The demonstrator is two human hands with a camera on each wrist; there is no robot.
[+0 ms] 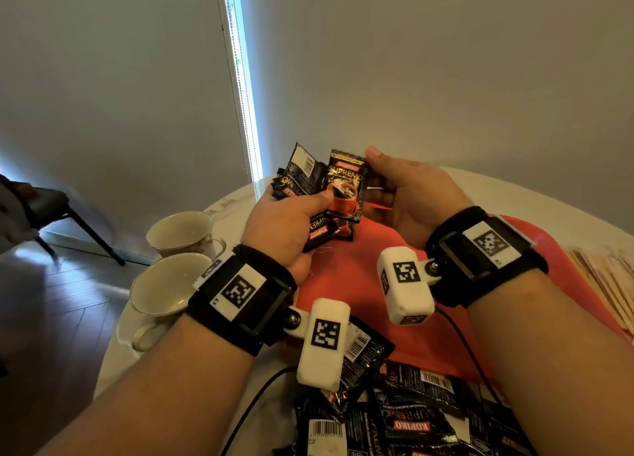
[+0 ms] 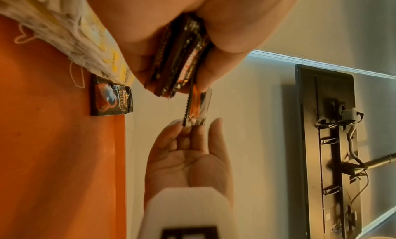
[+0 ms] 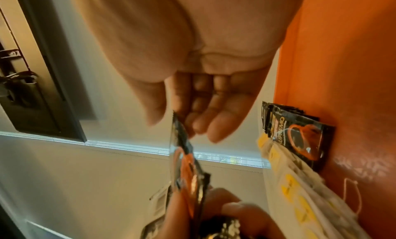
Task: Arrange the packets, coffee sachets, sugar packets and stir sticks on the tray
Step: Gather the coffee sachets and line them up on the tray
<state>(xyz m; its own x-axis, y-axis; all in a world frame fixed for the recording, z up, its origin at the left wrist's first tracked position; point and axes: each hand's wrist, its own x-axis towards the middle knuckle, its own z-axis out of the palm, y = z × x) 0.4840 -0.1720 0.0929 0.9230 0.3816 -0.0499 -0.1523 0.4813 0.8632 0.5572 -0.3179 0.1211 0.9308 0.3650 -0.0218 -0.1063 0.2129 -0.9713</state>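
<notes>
My left hand grips a fanned bunch of black coffee sachets above the far end of the orange tray, its thumb pressing on the front sachet. My right hand is at that sachet's right edge with fairly straight fingers. In the left wrist view the sachet's end sits between the right fingers and the thumb, which stands apart. A small stack of coffee sachets and white-and-yellow packets lie on the tray. A loose pile of sachets lies on the table in front.
Two cream cups stand left of the tray near the table's edge. Wooden stir sticks lie to the right of the tray. A dark chair stands on the floor at far left.
</notes>
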